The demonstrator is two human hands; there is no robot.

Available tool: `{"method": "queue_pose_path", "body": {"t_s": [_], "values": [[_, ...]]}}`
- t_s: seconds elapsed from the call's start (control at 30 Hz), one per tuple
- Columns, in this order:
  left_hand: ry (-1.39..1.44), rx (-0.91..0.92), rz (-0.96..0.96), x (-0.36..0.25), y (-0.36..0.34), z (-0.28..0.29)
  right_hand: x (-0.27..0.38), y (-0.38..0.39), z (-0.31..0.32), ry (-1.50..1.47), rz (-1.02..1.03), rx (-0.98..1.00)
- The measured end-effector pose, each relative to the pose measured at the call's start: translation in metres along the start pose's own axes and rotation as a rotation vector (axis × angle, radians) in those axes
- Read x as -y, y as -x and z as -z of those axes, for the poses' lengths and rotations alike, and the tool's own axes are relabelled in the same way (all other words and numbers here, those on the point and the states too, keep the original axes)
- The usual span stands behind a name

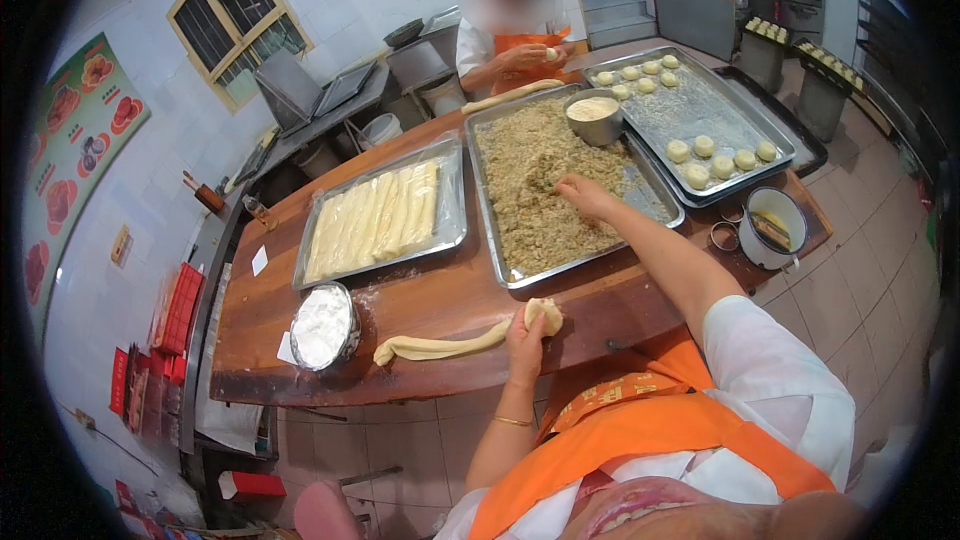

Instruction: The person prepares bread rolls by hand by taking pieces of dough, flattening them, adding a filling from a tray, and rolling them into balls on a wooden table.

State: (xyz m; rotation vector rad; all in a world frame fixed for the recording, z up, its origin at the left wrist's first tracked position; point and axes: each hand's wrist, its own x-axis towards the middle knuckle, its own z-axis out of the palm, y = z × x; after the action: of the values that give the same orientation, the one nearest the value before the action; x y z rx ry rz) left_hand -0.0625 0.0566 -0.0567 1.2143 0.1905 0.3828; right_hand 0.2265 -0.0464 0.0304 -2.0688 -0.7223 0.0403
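Observation:
My left hand (525,348) is closed around a flattened dough piece (543,314) at the table's near edge. A long dough rope (440,348) lies on the wood, running left from that hand. My right hand (584,196) reaches into the crumbly brownish filling (545,232), its fingers drawn together at the surface; what lies between the fingertips is partly hidden. The filling covers most of a large metal tray (588,266). A metal bowl of pale paste (592,112) sits at that tray's far right corner.
Several dough strips (375,215) lie under plastic film in a left tray (455,225). A flour bowl (325,326) stands near the front left. Round dough pieces (704,146) rest on a right tray (690,90), beside a white enamel pot (772,230). Across the table, a person (515,55) handles dough.

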Motion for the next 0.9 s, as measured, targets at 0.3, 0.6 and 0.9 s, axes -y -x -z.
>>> {"method": "queue_pose_path", "body": {"t_s": [0.3, 0.6, 0.9], "values": [[0.066, -0.015, -0.007, -0.015, -0.002, -0.002, -0.002, 0.005, 0.03, 0.022, -0.059, -0.128], [0.04, -0.07, 0.011, -0.019, 0.002, -0.008, -0.017, -0.003, 0.011, -0.167, 0.082, -0.101], [0.098, -0.116, 0.013, -0.023, 0.001, -0.016, -0.024, -0.015, 0.036, -0.079, 0.02, 0.014]]}}
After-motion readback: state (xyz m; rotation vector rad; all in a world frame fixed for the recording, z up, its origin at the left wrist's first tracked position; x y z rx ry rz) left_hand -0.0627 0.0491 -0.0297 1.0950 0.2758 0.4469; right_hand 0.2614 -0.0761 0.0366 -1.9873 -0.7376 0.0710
